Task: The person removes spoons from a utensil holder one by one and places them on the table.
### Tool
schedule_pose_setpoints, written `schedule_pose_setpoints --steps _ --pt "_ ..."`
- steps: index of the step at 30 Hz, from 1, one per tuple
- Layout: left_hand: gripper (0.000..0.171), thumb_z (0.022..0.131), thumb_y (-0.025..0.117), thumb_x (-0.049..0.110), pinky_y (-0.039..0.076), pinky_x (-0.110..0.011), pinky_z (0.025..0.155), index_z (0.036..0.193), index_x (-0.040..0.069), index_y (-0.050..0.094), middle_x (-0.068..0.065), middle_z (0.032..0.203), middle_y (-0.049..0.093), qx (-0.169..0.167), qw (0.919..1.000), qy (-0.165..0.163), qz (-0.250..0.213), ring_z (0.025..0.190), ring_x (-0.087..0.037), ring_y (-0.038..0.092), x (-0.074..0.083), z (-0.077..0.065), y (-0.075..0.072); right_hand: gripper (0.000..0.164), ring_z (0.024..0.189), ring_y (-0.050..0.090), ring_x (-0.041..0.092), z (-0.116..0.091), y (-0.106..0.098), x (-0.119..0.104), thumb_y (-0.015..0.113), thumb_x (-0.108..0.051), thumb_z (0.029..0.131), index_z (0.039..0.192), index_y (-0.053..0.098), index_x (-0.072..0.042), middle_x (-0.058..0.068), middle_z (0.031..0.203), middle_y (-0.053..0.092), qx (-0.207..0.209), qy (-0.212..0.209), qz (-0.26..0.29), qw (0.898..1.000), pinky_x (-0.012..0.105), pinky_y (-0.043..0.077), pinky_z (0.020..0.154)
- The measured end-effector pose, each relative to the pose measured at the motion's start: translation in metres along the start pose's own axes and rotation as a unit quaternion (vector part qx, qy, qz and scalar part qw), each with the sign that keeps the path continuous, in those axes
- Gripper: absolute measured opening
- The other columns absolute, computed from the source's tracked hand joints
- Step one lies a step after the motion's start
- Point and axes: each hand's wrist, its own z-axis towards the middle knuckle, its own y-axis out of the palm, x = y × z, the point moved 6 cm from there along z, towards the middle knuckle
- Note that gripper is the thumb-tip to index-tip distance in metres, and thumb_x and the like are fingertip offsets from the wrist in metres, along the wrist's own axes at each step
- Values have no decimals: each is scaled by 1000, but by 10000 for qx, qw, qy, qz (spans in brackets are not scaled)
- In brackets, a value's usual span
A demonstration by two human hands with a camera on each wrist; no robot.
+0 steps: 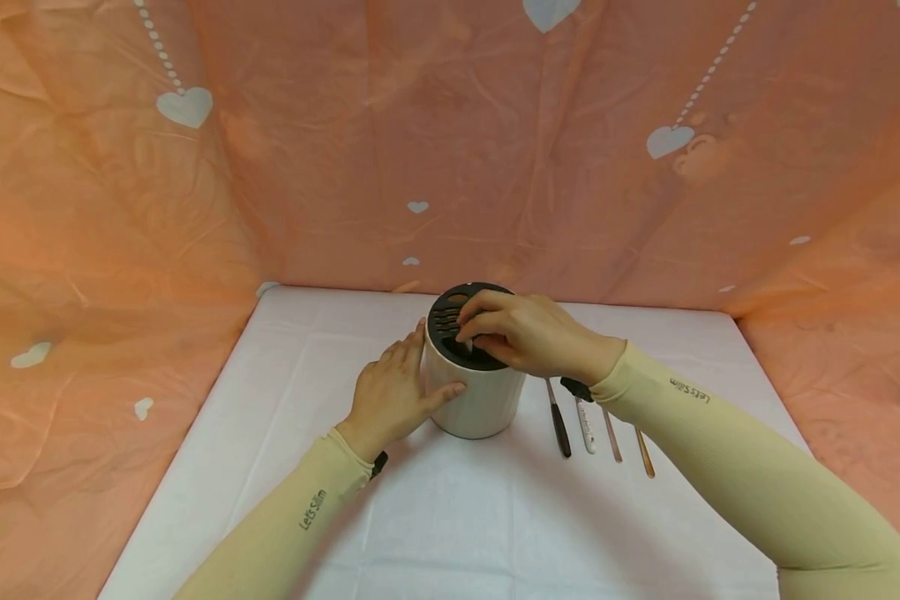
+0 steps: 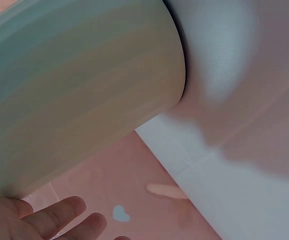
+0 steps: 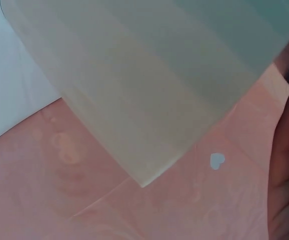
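A white cylindrical knife holder with a black slotted lid stands upright towards the back of the table. Along its left side lies my left hand, fingers extended and thumb across the front; the left wrist view shows its fingers reaching past the wall. My right hand is over the lid with curled fingers, pinching a small pale piece right at the openings. Most of that piece is hidden, so I cannot tell its kind. In the right wrist view the holder's wall fills the upper part.
Right of the holder, several slim utensils lie side by side: one with a black handle, a white patterned handle, a pinkish handle and a gold-brown handle. My right forearm passes over their far ends. Orange cloth encloses the white table.
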Motion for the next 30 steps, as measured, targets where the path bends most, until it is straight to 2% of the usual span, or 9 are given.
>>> schedule_pose_setpoints --steps 6,14,19,22,25,30 --pt "112 84 40 85 49 -51 91 161 8 13 -19 147 48 -24 10000 -42 -22 129 -35 51 0 0 0 18 65 56 8 -4 -2 3 73 -8 89 105 76 -16 -4 105 62 100 144 -56 9998 29 49 58" --pt "111 85 42 84 49 -52 91 160 6 14 -21 146 48 -46 10000 -26 -47 128 -37 51 2 0 -2 18 64 54 9 -8 -2 6 67 -12 95 112 68 -16 -6 95 63 347 360 -207 9985 29 45 53" --pt "111 85 40 84 49 -52 92 160 7 12 -20 146 48 -56 10000 -33 -41 128 -37 51 1 -2 -1 16 61 55 11 -9 -2 6 64 -9 95 110 65 -16 -3 104 63 506 308 -497 9970 29 44 48" --pt "111 85 38 85 48 -52 92 161 9 11 -20 147 48 -78 10000 -26 -45 129 -36 50 1 -2 1 15 67 61 14 -11 0 5 65 -8 94 107 67 -16 0 119 61 435 187 -591 9971 31 46 49" --pt "111 85 37 85 48 -52 92 161 9 10 -19 147 48 -88 10000 -20 -35 129 -37 50 1 -2 2 14 78 67 19 -10 1 2 66 -8 93 103 70 -16 2 131 59 293 62 -447 9986 33 51 56" --pt "112 85 35 86 48 -52 94 161 8 8 -20 148 46 -132 9999 -52 -4 130 -38 50 0 -1 2 21 99 69 21 -4 4 -2 69 -8 92 110 74 -16 2 131 62 -21 -66 -349 9994 37 56 67"
